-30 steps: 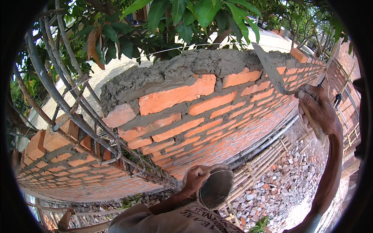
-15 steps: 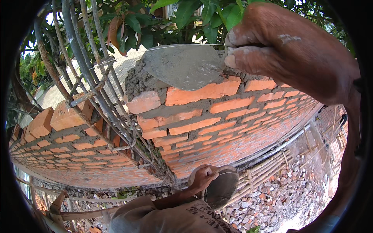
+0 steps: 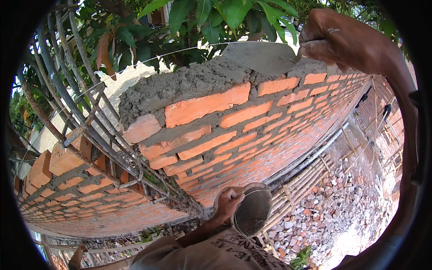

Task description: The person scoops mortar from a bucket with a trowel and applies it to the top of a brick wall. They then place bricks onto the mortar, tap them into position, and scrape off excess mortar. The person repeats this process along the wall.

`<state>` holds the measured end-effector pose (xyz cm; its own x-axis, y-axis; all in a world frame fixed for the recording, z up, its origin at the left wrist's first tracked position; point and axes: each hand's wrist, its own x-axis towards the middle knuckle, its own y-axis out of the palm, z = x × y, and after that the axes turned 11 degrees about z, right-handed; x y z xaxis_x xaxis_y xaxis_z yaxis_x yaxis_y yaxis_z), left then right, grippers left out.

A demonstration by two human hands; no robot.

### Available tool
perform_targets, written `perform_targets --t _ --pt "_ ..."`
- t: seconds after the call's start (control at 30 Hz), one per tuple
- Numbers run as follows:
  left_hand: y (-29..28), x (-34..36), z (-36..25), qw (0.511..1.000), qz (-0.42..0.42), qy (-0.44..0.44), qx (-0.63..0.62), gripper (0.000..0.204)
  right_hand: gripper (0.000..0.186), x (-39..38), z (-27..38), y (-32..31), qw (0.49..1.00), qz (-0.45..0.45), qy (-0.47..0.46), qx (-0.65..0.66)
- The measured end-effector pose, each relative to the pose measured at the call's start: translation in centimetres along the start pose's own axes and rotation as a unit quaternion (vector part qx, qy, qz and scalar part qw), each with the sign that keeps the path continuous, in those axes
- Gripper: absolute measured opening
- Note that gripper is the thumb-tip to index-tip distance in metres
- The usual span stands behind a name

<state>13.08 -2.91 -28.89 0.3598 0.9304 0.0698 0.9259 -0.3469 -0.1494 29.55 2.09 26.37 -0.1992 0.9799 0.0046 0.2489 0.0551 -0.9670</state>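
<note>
My right hand (image 3: 346, 40) is closed round a trowel, whose handle is hidden in the fist. The trowel's grey blade (image 3: 263, 58) lies along the top of a brick wall (image 3: 207, 104), touching the wet mortar there. A thick, rough bed of mortar (image 3: 180, 85) covers the wall top from the near corner to the blade. Low in front of my body, my left hand (image 3: 228, 202) grips the thin wire handle of a round bucket (image 3: 264, 196). Grey mortar shows inside the bucket.
A taut string (image 3: 157, 57) runs above the wall top. Upright steel bars (image 3: 67, 85) stand at the corner, beside a second brick wall (image 3: 72, 198) on the left. Leaves (image 3: 234, 13) overhang the far side. Bamboo poles (image 3: 294, 193) and broken brick rubble (image 3: 315, 216) lie below.
The trowel in my right hand has moved right and farther along the wall top, uncovering mortar nearer the corner. My left hand still holds the bucket. The whole view has shifted slightly.
</note>
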Motion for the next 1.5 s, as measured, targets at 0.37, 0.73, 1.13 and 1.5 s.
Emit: perform_targets --t 0.37,0.73,1.13,1.5 --pt "-0.2 -0.1 0.3 0.999 0.01 0.009 -0.034 0.037 0.031 0.2 -5.7 2.4 0.992 0.018 0.063 0.105" --pt "1.3 1.0 0.5 0.997 0.033 -0.022 -0.067 0.039 0.031 0.3 -2.4 0.6 0.998 0.052 -0.035 0.001" --pt "0.6 1.1 -0.4 0.998 0.052 -0.036 -0.031 0.039 0.034 -0.5 -8.3 3.4 0.99 0.024 0.064 0.12" --pt "0.3 0.6 -0.9 0.999 0.038 0.002 -0.021 0.039 0.031 0.5 -14.8 5.1 0.98 0.035 0.167 0.098"
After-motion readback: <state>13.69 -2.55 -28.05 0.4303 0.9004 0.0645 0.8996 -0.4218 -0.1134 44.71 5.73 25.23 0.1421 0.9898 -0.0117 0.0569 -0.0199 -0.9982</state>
